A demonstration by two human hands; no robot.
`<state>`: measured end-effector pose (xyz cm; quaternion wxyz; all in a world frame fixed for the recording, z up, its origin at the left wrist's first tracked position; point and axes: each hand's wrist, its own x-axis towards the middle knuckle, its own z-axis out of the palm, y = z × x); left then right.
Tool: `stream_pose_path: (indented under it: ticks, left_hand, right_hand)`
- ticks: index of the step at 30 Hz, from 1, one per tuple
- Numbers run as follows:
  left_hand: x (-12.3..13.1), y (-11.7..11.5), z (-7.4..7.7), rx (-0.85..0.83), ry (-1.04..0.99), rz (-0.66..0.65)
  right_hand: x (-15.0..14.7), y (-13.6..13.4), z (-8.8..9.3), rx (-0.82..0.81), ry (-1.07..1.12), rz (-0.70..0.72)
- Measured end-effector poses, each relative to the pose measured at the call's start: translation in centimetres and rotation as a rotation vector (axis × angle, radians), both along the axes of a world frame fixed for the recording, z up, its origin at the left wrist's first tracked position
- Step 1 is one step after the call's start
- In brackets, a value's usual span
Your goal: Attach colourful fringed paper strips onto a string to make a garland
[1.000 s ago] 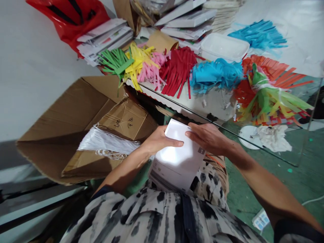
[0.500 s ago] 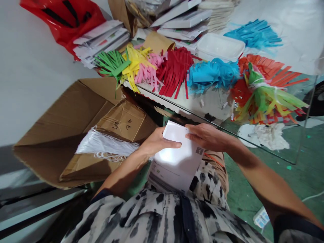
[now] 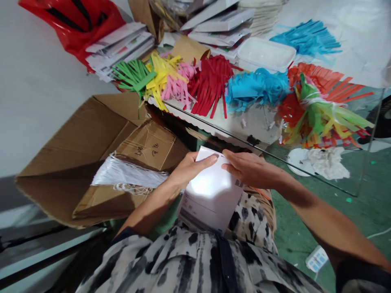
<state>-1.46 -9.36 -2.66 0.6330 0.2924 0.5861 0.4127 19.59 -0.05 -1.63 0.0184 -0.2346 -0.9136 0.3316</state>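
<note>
A white folded card or flat box rests tilted on my lap, just under the glass table's edge. My left hand grips its upper left corner, with the thumb lying across its top. My right hand holds the upper right edge, fingers curled over it and pointing left. The fingertips of both hands nearly meet at the top of the card.
The glass table ahead carries fringed paper bundles in green, yellow, pink, red, blue and orange. A white plastic container and paper stacks lie behind. An open cardboard box with white string sits at the left.
My left thumb has lifted and stretched toward the right hand, and my right fingers have slid down and left over the card's top edge. The card has barely moved.
</note>
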Motion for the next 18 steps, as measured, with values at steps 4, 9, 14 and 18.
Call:
stream_pose_path:
  ticks: [4,9,14,18]
  left_hand:
    - [0.1,0.3,0.0,0.023,0.072,0.059]
    - [-0.2,0.3,0.4,0.070,0.103,0.068]
    - [-0.8,-0.1,0.4,0.084,0.102,0.047]
    - [-1.3,-0.1,1.0,0.077,0.088,-0.017]
  right_hand:
    - [0.0,0.0,0.4,-0.039,0.008,-0.010]
    - [0.3,0.9,0.6,-0.354,0.170,-0.107]
    - [0.4,1.1,0.4,-0.404,0.187,-0.173]
    - [0.1,0.8,0.8,-0.407,0.205,-0.203]
